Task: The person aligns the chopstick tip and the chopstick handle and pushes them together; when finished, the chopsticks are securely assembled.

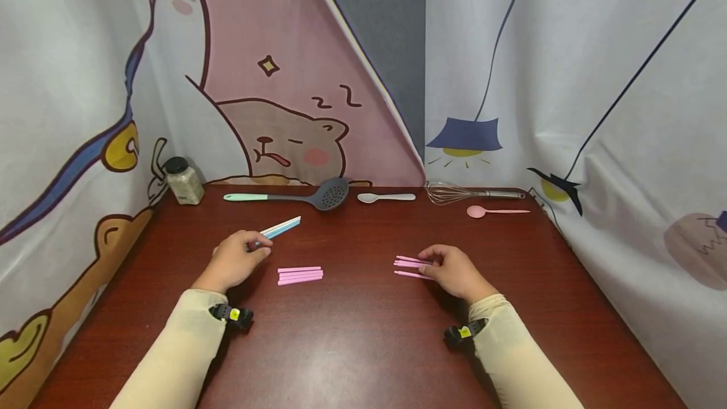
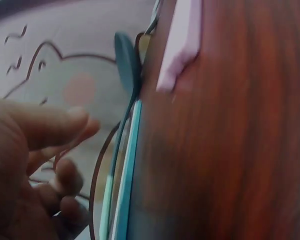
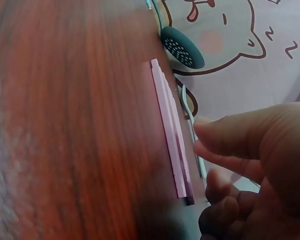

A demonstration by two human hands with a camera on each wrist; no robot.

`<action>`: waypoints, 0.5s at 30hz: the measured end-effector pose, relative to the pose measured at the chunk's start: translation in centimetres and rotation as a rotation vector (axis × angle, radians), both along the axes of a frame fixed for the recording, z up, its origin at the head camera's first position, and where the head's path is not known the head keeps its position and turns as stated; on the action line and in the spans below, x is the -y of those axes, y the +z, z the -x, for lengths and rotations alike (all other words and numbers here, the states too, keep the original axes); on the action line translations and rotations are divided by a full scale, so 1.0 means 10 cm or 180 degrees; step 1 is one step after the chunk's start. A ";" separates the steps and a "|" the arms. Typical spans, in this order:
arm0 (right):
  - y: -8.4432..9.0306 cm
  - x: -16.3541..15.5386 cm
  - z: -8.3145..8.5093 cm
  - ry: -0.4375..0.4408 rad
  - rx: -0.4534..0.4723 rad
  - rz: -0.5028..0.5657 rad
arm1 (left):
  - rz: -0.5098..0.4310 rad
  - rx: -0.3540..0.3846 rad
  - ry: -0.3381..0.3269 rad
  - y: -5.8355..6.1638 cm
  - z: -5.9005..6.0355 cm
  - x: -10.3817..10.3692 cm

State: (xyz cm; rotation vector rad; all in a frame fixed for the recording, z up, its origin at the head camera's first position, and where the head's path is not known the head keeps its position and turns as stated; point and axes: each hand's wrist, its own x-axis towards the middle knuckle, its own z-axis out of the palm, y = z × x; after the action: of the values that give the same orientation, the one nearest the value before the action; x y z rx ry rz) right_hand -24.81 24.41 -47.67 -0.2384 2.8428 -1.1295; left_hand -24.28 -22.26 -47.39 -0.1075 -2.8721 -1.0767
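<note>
My left hand (image 1: 241,259) hovers at the near end of the blue and white sticks (image 1: 281,229), its fingers loosely bent. In the left wrist view, a gap shows between thumb and fingers, and the blue stick (image 2: 127,185) lies beyond them with nothing in the grasp. On the other side, my right hand (image 1: 452,270) is at the right end of several thin pink sticks (image 1: 410,264), overlapping them in the head view. The right wrist view shows these pink sticks (image 3: 167,130) lying on the table beside the thumb and relaxed fingers. Another group of pink sticks (image 1: 300,275) lies between the hands.
Along the back of the brown table (image 1: 329,346) lie a slotted skimmer (image 1: 329,194), a white spoon (image 1: 386,197), a whisk (image 1: 474,193) and a pink spoon (image 1: 496,211). A black-lidded jar (image 1: 183,180) stands at the back left corner. Printed curtains (image 1: 477,30) enclose the table.
</note>
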 end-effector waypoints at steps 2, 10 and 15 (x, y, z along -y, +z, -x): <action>0.00 0.00 0.00 -0.0009 -0.0018 -0.0059 | 0.0005 0.0063 -0.0225 0.00 -0.02 -0.08; -0.01 -0.01 0.01 -0.0054 -0.0047 -0.0230 | 0.0224 0.0310 -0.0610 0.01 -0.12 -0.28; -0.04 -0.02 0.02 -0.0079 -0.0032 -0.0340 | 0.0443 0.0296 -0.0552 0.00 -0.13 -0.32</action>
State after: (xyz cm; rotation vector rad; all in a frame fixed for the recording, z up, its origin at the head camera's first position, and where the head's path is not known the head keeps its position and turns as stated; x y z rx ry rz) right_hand -25.02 24.58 -48.09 -0.2032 2.9115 -0.9791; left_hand -23.01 -19.08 -47.41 -0.3285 -3.0679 -0.9284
